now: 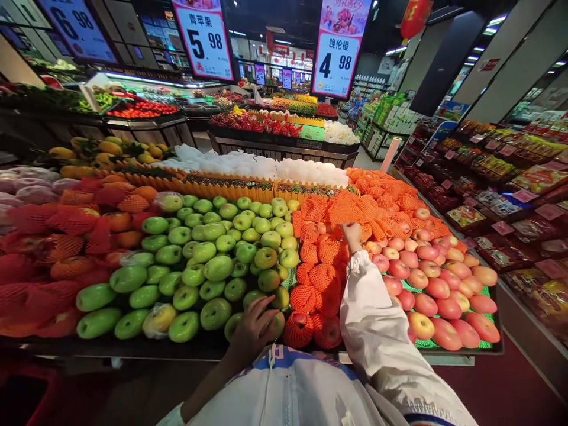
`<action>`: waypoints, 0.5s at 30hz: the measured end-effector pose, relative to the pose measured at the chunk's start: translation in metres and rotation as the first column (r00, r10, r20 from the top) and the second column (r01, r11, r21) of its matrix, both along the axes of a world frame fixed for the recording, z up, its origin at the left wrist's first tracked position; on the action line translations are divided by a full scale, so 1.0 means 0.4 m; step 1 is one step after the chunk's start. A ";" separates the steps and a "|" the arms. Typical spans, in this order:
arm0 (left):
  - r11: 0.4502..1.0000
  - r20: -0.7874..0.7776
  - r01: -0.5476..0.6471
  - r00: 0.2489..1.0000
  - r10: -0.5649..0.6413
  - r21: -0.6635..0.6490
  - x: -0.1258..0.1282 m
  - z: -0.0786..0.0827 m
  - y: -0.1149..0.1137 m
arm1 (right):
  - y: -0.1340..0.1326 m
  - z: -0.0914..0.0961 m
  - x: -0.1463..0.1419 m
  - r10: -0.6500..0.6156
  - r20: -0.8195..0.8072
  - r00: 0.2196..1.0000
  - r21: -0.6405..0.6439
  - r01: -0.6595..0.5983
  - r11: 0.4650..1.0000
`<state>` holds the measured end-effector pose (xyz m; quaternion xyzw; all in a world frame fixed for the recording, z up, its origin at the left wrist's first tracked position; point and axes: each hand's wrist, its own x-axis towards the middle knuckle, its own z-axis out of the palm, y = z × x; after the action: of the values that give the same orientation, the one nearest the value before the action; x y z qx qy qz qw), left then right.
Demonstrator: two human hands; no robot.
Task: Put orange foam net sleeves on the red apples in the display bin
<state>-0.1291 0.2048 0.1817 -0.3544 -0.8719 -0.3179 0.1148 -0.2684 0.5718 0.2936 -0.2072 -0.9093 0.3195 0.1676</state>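
My left hand (255, 324) rests at the front of the green apples (217, 267), its fingers apart and touching an apple near the tray's edge. Further forward, my right hand (352, 235) is closed on an orange foam net (350, 207) in a heap of such nets; its fingertips are partly hidden. Below that heap, apples in orange foam nets (306, 296) stand in rows beside the green ones. Bare red apples (437, 288) lie to the right of my right sleeve, on green matting.
Red-netted fruit (66, 236) fills the left of the stand. White-wrapped fruit (248, 163) lines the back, behind a yellow picket divider (231, 190). Price screens (339, 65) hang overhead. Packaged goods on shelves (510, 177) run along the right side.
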 end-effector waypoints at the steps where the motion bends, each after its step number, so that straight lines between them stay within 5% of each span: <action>1: 1.000 0.009 -0.003 1.000 0.003 0.018 -0.009 0.005 -0.003 | -0.023 0.005 0.012 0.002 -0.023 1.000 -0.019 -0.002 1.000; 4: 0.995 0.089 -0.016 0.996 0.008 0.100 -0.037 0.005 -0.009 | -0.130 0.000 0.075 0.151 -0.097 0.984 -0.070 -0.158 0.985; 6: 0.982 0.161 -0.052 0.987 0.022 0.183 -0.059 -0.002 -0.009 | -0.219 -0.019 0.133 0.383 -0.107 0.918 -0.118 -0.394 0.912; 8: 0.965 0.207 -0.080 0.978 0.028 0.249 -0.083 -0.007 -0.004 | -0.294 -0.041 0.187 0.731 -0.088 0.677 -0.261 -0.724 0.639; 10: 0.955 0.252 -0.078 0.968 0.004 0.285 -0.108 -0.004 0.003 | -0.333 -0.049 0.221 0.852 -0.017 0.523 -0.304 -0.815 0.494; 13: 0.936 0.365 -0.133 0.931 0.005 0.327 -0.137 0.012 0.012 | -0.305 -0.027 0.210 0.903 0.064 0.425 -0.281 -0.860 0.425; 15: 0.921 0.434 -0.212 0.899 0.053 0.326 -0.152 0.020 0.015 | -0.241 0.000 0.158 0.885 0.081 0.458 -0.287 -0.840 0.461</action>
<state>-0.1899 0.2107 0.1897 -0.1893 -0.8240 -0.5340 0.0116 -0.2053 0.4753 0.2938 0.2348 -0.8616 0.4271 -0.1419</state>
